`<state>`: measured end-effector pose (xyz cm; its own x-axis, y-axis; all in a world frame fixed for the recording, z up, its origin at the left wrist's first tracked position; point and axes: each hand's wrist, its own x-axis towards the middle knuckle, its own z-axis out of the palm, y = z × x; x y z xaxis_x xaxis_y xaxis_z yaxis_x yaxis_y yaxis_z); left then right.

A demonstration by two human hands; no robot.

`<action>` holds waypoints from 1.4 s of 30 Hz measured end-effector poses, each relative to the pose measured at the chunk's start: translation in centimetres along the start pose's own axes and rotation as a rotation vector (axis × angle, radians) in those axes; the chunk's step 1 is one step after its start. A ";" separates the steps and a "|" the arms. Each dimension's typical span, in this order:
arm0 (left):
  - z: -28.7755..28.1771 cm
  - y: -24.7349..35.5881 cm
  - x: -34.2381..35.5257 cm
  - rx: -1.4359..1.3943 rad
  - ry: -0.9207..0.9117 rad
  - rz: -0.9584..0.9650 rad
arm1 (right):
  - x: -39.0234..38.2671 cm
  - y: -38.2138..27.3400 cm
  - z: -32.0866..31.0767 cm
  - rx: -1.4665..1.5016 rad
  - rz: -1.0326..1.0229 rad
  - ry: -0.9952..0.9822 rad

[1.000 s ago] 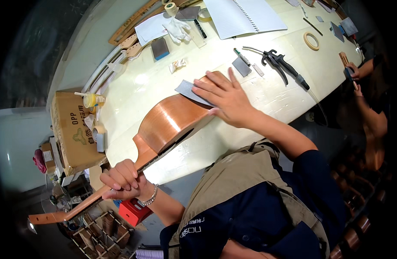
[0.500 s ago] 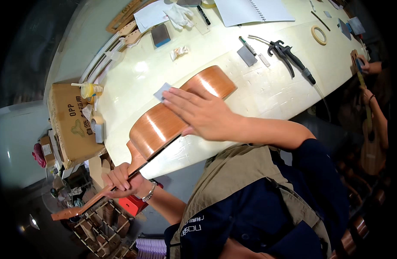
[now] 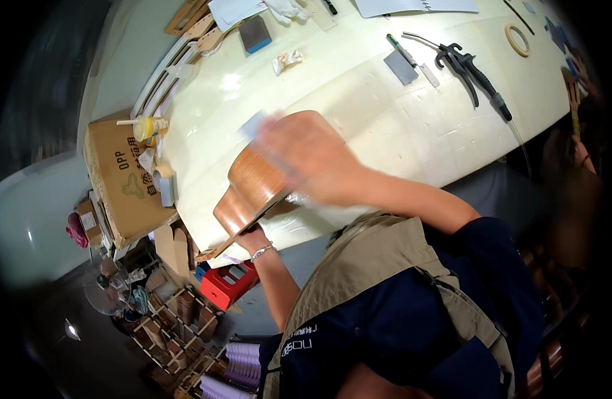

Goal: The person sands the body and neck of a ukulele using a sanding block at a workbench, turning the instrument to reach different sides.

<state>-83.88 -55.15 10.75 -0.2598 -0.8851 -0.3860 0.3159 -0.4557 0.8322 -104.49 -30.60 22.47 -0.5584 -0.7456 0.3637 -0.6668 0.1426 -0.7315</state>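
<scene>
A small brown wooden ukulele is tipped on its edge over the near part of the table, its glossy side turned up and its neck toward the lower left. My left hand grips it from below near the neck; the fingers are mostly hidden behind the wood. Over the upper side lies my right hand, smeared by motion. A pale grey sheet of sandpaper sticks out beyond its fingertips, held against or close to the wood.
On the pale table lie an air blow gun, a grey abrasive pad, a pen, a tape roll, a sanding block and crumpled tissue. A cardboard box stands left. Another person's hand shows far right.
The ukulele has turned and tilted, its neck drawing in toward the table. My left hand has shifted up and right, closer to the body. The right hand has moved slightly and is now blurred.
</scene>
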 end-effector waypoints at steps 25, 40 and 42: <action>2.8 5.3 -2.0 0.110 -0.070 -0.187 | -6.9 6.1 -1.2 0.892 0.590 0.005; 15.9 9.2 -10.9 0.175 -0.218 0.611 | -2.8 7.2 -4.6 0.140 0.136 0.132; 18.5 8.6 -13.1 0.205 -0.267 0.602 | -2.0 4.4 -5.3 -0.374 -0.034 0.033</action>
<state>-94.65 -45.71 30.39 -0.3170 -0.9130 0.2567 0.3038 0.1587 0.9394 -108.95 -25.03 21.64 -0.5446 -0.7333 0.4070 -0.8158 0.3507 -0.4598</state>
